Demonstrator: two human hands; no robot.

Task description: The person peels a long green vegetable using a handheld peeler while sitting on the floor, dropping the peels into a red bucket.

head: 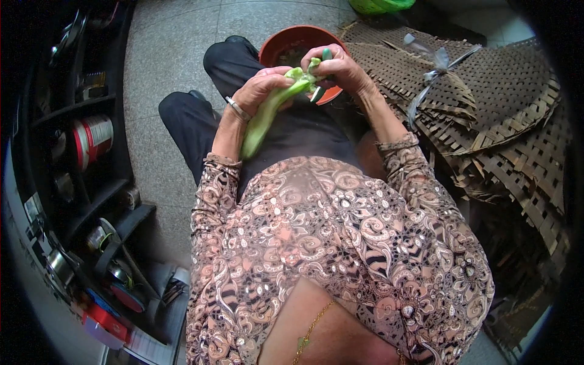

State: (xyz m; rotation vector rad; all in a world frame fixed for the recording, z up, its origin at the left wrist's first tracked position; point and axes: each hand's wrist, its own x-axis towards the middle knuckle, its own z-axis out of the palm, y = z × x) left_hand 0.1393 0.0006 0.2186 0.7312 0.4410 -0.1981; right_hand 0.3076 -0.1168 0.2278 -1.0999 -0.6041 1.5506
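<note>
My left hand (269,86) grips a long, pale green vegetable (261,130), possibly a gourd. Its thick end slants down over my lap, and its upper end looks torn or cut. Against that end, my right hand (331,68) holds a green-handled cutting tool (326,54) and pinches a bit of the green flesh. A short pale blade or tool end shows below the fingers; its exact kind is unclear. Just beyond both hands stands an orange-red plastic basin (292,34). Dim scraps lie inside it, partly hidden by my hands.
Woven palm-leaf mats (497,91), tied with a plastic strip (440,66), are at the right. A dark shelf unit (102,200) at the left holds a red-and-white tin (93,139) and pots. A bright green bag (381,5) is at the top, on the speckled tile floor (169,59).
</note>
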